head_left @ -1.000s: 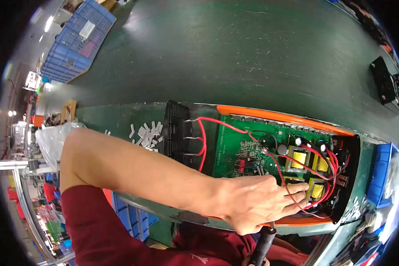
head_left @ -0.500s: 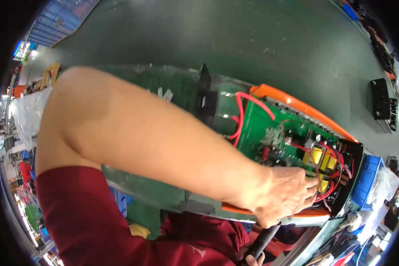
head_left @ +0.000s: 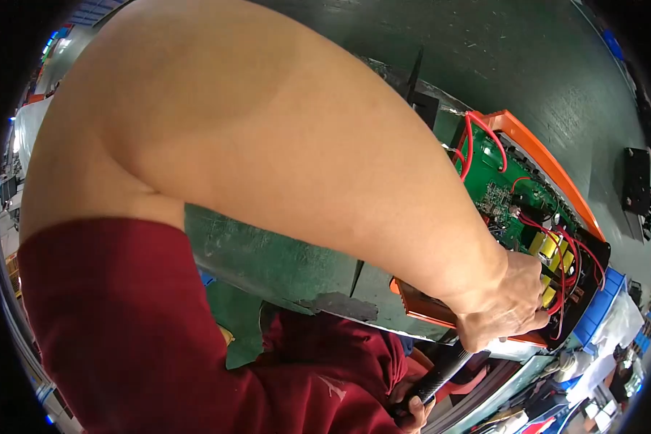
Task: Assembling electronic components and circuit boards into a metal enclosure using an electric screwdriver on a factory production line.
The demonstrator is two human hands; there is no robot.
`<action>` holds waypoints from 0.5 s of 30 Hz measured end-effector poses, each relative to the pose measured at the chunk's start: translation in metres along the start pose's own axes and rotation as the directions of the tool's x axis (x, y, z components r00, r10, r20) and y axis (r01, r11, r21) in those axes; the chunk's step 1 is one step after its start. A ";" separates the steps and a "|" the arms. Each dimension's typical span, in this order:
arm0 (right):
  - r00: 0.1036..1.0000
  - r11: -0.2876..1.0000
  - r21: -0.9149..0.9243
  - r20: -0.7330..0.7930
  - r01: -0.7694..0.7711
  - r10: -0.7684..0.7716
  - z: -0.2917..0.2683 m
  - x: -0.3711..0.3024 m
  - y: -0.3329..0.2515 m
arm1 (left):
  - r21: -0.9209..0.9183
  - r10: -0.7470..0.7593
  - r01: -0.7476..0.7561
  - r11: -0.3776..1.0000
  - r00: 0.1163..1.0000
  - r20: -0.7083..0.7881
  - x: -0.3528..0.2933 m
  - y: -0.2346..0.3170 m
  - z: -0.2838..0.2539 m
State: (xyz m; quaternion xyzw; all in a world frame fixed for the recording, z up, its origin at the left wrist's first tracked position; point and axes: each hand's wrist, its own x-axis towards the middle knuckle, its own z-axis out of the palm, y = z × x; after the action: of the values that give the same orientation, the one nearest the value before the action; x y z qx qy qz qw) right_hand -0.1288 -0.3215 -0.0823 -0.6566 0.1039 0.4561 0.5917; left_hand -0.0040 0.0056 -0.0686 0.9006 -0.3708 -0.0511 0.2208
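The person's left arm fills most of the view, bare from a dark red sleeve point(head_left: 123, 325) down to the wrist, stretched across the green workbench point(head_left: 282, 260). At the end of it the left hand point(head_left: 503, 307) rests on the near rim of an open orange-cased unit point(head_left: 550, 163), fingers curled down over the edge and into the inside. What the fingertips press or grip is hidden behind the knuckles, so I cannot tell whether they are clamped on anything.

Just beyond that hand, inside the case, lies a green circuit board point(head_left: 495, 192). Red wires point(head_left: 477, 141) loop over its far end and more run close by the fingers, where a cluster of yellow components point(head_left: 550, 249) sits right beside the knuckles.

Below the left hand, near the person's lap, the right hand point(head_left: 412, 412) shows only in part at the bottom of the view. It is closed around the lower end of a black tool handle point(head_left: 441, 372), which rises at a slant towards the underside of the left wrist and the near edge of the case; its tip is out of sight behind the hand.

Well away from both hands, far out on the bench, a small black box point(head_left: 636, 181) lies alone. A blue bin point(head_left: 593, 311) stands just past the case's end.
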 end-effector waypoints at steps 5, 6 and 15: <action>0.999 1.000 0.013 -0.035 0.013 -0.013 0.003 0.000 -0.001 | 0.075 0.006 0.001 0.997 0.996 -0.089 0.003 0.001 0.008; 0.999 1.000 0.019 -0.039 0.020 -0.020 0.003 0.002 -0.001 | 0.081 0.014 -0.007 0.997 0.996 -0.086 0.005 0.000 0.009; 0.991 0.993 -0.066 0.083 -0.096 0.101 -0.004 0.012 -0.002 | -0.148 -0.066 0.048 0.988 0.990 -0.121 -0.012 -0.006 0.000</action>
State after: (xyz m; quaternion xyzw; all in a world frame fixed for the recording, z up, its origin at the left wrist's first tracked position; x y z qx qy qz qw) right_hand -0.1185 -0.3189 -0.0901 -0.6484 0.0962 0.5157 0.5516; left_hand -0.0088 0.0174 -0.0717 0.8939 -0.3256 -0.0272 0.3069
